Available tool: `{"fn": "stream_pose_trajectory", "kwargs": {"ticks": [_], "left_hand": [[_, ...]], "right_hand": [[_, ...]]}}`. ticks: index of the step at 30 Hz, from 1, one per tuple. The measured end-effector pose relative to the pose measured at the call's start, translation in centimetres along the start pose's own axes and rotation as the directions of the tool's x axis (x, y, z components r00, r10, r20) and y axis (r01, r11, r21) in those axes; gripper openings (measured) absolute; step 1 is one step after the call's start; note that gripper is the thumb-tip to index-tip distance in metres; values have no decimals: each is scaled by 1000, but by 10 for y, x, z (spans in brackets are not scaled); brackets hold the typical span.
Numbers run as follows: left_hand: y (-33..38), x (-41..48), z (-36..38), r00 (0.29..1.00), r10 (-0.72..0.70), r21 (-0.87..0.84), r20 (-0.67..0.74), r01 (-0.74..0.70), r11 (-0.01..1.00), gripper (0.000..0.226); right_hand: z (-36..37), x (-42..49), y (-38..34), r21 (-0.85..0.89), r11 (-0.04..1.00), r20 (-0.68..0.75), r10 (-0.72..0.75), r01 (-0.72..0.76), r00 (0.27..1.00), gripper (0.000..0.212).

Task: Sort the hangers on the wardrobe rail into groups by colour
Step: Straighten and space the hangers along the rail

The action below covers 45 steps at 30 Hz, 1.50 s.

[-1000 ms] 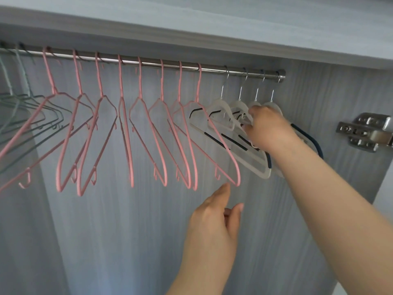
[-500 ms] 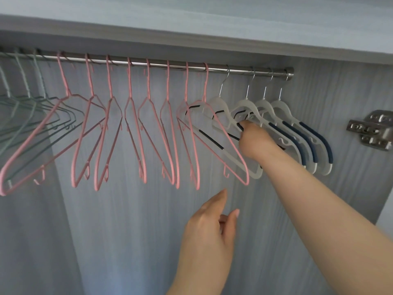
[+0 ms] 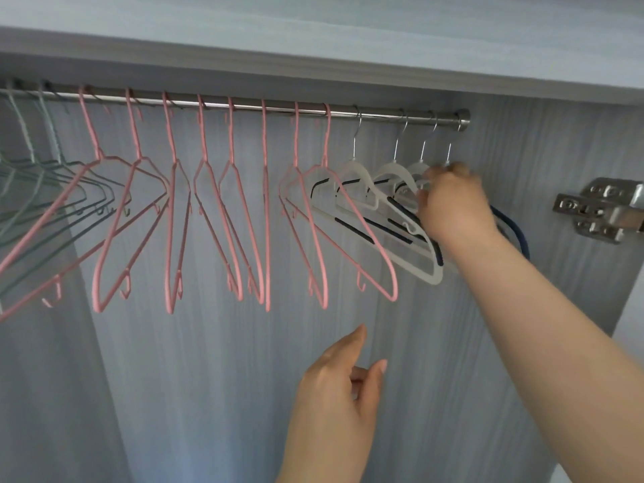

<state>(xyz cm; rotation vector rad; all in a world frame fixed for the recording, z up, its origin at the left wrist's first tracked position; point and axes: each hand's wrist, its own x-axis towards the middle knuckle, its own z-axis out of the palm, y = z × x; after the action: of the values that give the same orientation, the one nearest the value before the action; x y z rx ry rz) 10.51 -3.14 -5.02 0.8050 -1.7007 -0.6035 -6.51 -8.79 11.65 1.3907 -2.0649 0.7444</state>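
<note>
Wardrobe rail (image 3: 244, 105): silver metal. Pink hangers (image 3: 205, 203): eight, uniform pink coating. Grey-green hangers (image 3: 41, 183) at far left: muted grey-green wire. White hangers (image 3: 359, 176) at right: off-white bodies, dark navy grip strips, silver hooks. Wardrobe back panel (image 3: 209, 378): pale grey with vertical wood-grain streaks. Hinge (image 3: 599, 210): bright silver.

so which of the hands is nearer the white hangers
Right. The right hand is up among the white hangers near the rail's end, fingers curled on them. The left hand hangs open below the rail, touching nothing.
</note>
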Motion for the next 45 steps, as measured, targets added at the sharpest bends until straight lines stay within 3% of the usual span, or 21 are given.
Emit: {"fn": "stream_pose_trajectory", "kwargs": {"ticks": [4, 8, 14, 24, 27, 29, 32, 36, 40, 45], "left_hand": [[2, -2, 2, 1000, 16, 5, 10, -16, 1000, 42], [2, -2, 2, 999, 32, -9, 2, -32, 999, 40], [-1, -3, -4, 1000, 4, 14, 5, -4, 1000, 40], [-4, -3, -7, 1000, 2, -2, -14, -2, 1000, 44], [-4, -3, -7, 1000, -8, -9, -14, 7, 1000, 46], [-6, -3, -7, 1000, -12, -3, -14, 12, 1000, 45], [-7, -2, -6, 1000, -26, 17, -1, 26, 1000, 37], [-6, -3, -5, 999, -32, 31, 18, 31, 999, 38], [-5, -2, -7, 999, -36, 24, 22, 36, 999, 37], [-7, -2, -11, 998, -65, 33, 25, 64, 997, 36]], "right_hand": [[6, 13, 25, -146, 988, 163, 83, -59, 983, 38], [20, 12, 32, -176, 981, 196, 115, -81, 974, 31], [33, 12, 28, -8, 993, 177, 118, -119, 977, 36], [41, 16, 19, 77, 994, 156, 69, -82, 985, 26], [36, 16, 18, 43, 998, 116, 47, -52, 992, 25], [25, 17, 21, -55, 998, -1, -5, 5, 1000, 27], [5, 26, 33, -101, 994, -120, 37, -49, 992, 33], [2, 42, 49, -142, 983, 101, 132, -117, 986, 36], [16, 43, 51, -153, 979, 309, 176, -134, 935, 37], [23, 43, 48, -152, 972, 399, 228, -181, 888, 37]]}}
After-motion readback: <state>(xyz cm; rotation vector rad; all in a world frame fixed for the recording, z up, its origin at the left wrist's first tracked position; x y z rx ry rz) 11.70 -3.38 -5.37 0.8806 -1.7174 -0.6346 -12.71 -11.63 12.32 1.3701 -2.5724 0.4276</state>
